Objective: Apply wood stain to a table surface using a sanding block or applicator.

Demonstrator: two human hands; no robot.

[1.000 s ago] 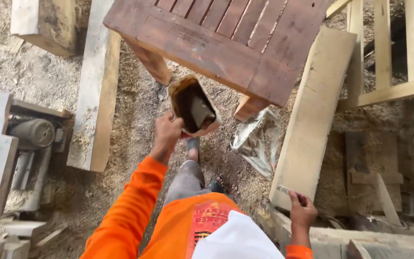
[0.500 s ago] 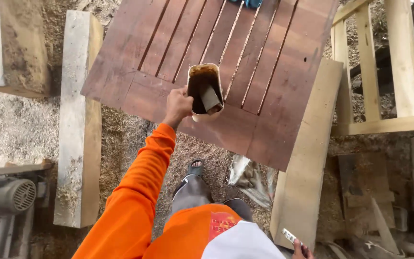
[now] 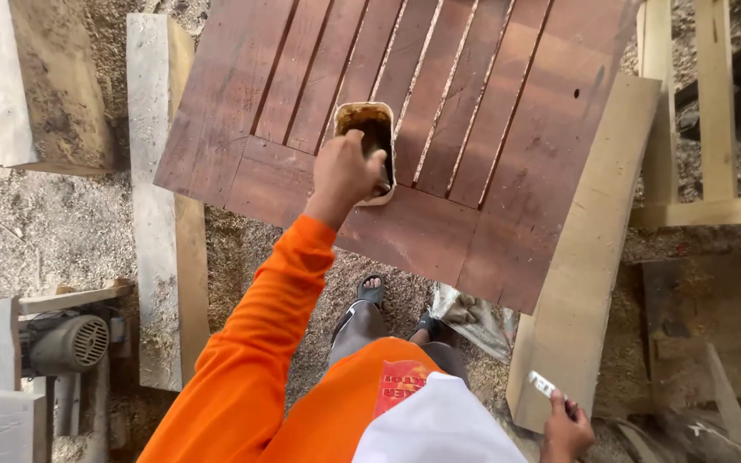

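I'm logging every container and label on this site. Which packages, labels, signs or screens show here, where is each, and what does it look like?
Cut-open container: on the slatted brown panel, left hand on it; rectangular, cream rim, dark brown inside.
Printed patch: on the orange shirt; red rectangle.
Small white flat object: held in the right hand, bottom right; too small to identify.
No signs or screens.

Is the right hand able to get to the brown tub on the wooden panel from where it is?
Probably not without moving: the right hand is low by the pale plank, holding a small white thing. The tub lies far across the panel, under the left hand.
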